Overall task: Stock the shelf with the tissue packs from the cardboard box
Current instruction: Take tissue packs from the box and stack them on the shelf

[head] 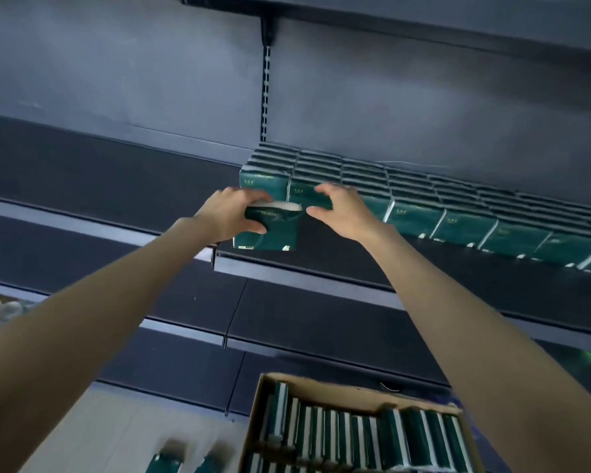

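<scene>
My left hand (231, 213) grips the top of a dark green tissue pack (270, 233) that hangs upright in front of the shelf (321, 268), at the left end of the stocked row. My right hand (342, 213) hovers just right of that pack with fingers spread, holding nothing. Behind both hands, rows of green tissue packs (458, 213) fill the shelf and stretch off to the right. The open cardboard box (352, 392) stands below at the bottom centre, with several packs on edge inside.
The shelf left of the stocked row (99, 172) is bare dark metal. A slotted upright (266, 90) runs up the back panel. Two lower shelves (321, 322) jut out beneath. Two loose green packs (185, 460) lie blurred on the floor left of the box.
</scene>
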The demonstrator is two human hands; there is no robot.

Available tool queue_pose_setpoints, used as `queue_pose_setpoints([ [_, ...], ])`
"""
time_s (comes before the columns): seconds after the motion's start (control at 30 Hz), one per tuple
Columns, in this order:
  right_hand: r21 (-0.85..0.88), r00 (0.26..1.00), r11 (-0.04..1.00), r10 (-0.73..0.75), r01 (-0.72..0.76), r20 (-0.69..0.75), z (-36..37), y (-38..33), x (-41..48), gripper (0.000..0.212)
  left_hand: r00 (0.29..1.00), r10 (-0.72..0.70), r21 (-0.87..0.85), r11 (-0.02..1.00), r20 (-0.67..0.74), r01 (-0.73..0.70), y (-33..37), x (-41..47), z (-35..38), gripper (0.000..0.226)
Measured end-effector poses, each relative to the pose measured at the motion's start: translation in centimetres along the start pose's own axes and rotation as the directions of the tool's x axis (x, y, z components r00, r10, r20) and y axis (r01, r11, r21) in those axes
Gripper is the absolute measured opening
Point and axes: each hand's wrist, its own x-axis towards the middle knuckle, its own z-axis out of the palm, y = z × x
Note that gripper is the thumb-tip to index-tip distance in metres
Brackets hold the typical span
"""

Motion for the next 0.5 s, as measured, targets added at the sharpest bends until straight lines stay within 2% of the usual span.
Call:
queue_pose_setpoints([
  [0.1,-0.204,1.0,0.979,0.014,-0.017,-0.016,0.2,-0.1,3.1,0.071,1.0,0.016,0.037,0.999,0.008,-0.017,-2.5,3.0,-0.3,0.059],
  [0.17,-0.281,0.999,0.959,0.033,-0.034,-0.006,0.7,-0.1,5.1,0.08,0.999,0.031,0.043,0.999,0.034,-0.032,-4.2,4.9,0.1,0.062],
  [0.33,-0.367,0.994,0.927,0.101,-0.08,0.036,2.8,0.8,9.3,0.094,0.993,0.083,0.048,0.995,0.083,-0.087,-7.7,8.8,1.7,0.064],
  [0.5,-0.418,0.987,0.904,0.136,-0.088,0.087,4.2,1.8,12.1,0.1,0.973,0.23,0.28,0.935,-0.006,-0.22,-9.5,10.4,3.1,0.061],
])
